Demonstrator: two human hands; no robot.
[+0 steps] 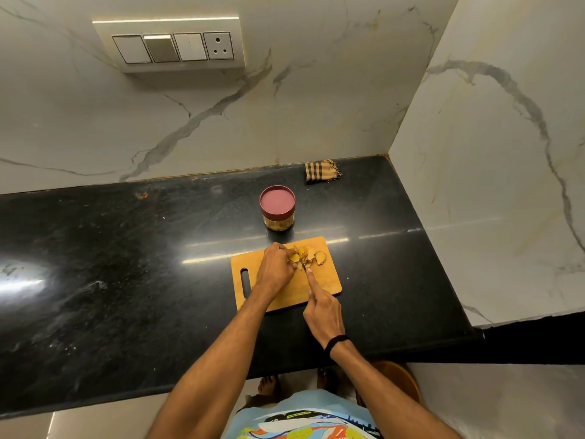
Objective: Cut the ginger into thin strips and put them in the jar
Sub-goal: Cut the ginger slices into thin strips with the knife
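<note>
left hand (273,270) sits on the cutting board (286,301). its fingers (285,252) are curled down onto the ginger piece (294,258), pinning it to the wood. right hand (323,312) is nearer the body, at the board's near edge, wrapped round the knife (304,265) handle w/ the index finger laid straight along the spine. only a short bit of blade shows, so can't tell if the edge is in the ginger or just at it.

key relation: the blade's long axis runs near-to-far, tip pointing away from the person. the held piece lies right at the tip on its left, touching the left fingertips. so the cut lands just beside those fingertips w/ v. little margin, and that's the risk imo.

cut slices (313,255) lie in a loose heap on the right of the blade, at the board's far right corner. they look like flat rounds, not strips yet, so prob a 2nd pass is needed across them.

jar (278,213) stands on the black table (126,264) just past the board's far edge, straight beyond the left hand, so that hand is the nearer 1. its red lid is on, w/ sth yellowish showing thru the glass. lid has to come off before any ginger goes in. task looks roughly mid-way: slicing under way, nothing moved over from this heap as far as i can judge.

a checked cloth (321,171) lies by the back wall, well apart.
</note>
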